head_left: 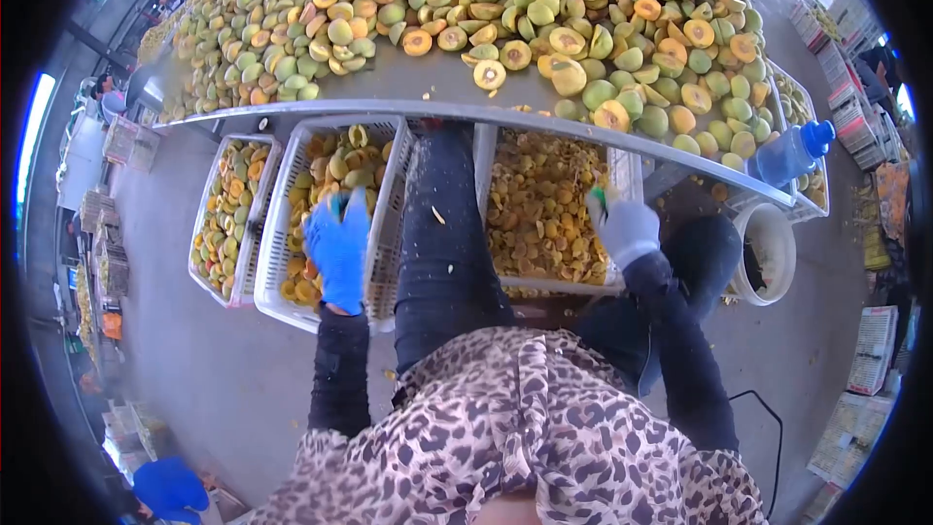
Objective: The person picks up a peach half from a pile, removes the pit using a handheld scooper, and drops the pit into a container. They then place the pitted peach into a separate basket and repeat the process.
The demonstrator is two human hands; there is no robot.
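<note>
My left hand point(338, 245), in a blue glove, is over a white plastic basket point(274, 277) of halved green-and-orange fruit point(352, 157), apricots or peaches by their look. Its fingers look spread, though slightly blurred; a bit of green shows near the fingertips. My right hand point(624, 227), in a pale grey glove, is at the right edge of a second basket point(483, 163) filled with brownish-orange pieces point(540, 209). Its fingers are closed around something small and green point(598, 194), too indistinct to name.
A metal-edged table point(428, 87) piled with cut fruit point(544, 10) spans the front. A blue water bottle point(792, 151) leans at its right edge, above a white bucket point(775, 251). Another fruit basket point(209, 233) stands at left. My legs point(442, 233) are between the baskets.
</note>
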